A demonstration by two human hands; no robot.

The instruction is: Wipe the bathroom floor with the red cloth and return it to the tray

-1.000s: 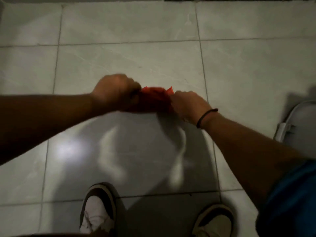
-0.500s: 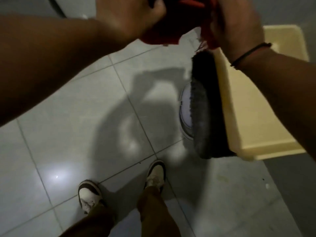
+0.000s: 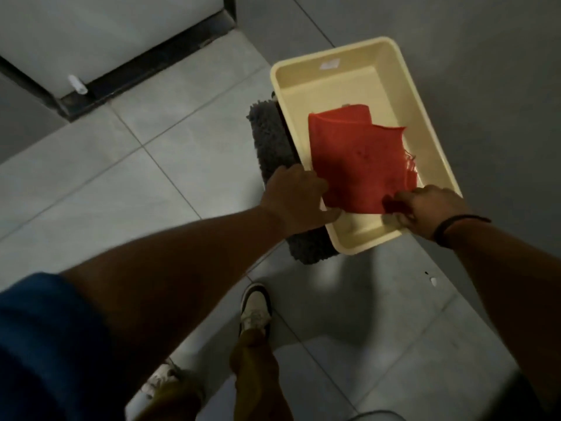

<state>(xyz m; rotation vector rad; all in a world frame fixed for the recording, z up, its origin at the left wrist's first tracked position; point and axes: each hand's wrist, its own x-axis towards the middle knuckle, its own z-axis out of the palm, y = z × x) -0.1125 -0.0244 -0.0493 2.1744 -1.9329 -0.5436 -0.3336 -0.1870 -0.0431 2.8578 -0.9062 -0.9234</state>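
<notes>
Nearest, 2 hands are pinching the near edge of the red cloth (image 3: 358, 159): the left hand (image 3: 299, 197) is gripping its left corner, the right hand (image 3: 425, 208) is closing on its right corner. The cloth is lying spread inside the cream tray (image 3: 331, 69), which is sitting partly on a grey mat (image 3: 268, 141) on the tiled floor (image 3: 170, 147). It is looking light, limp and fraying along its right edge; corners are seeming the best hold.
</notes>
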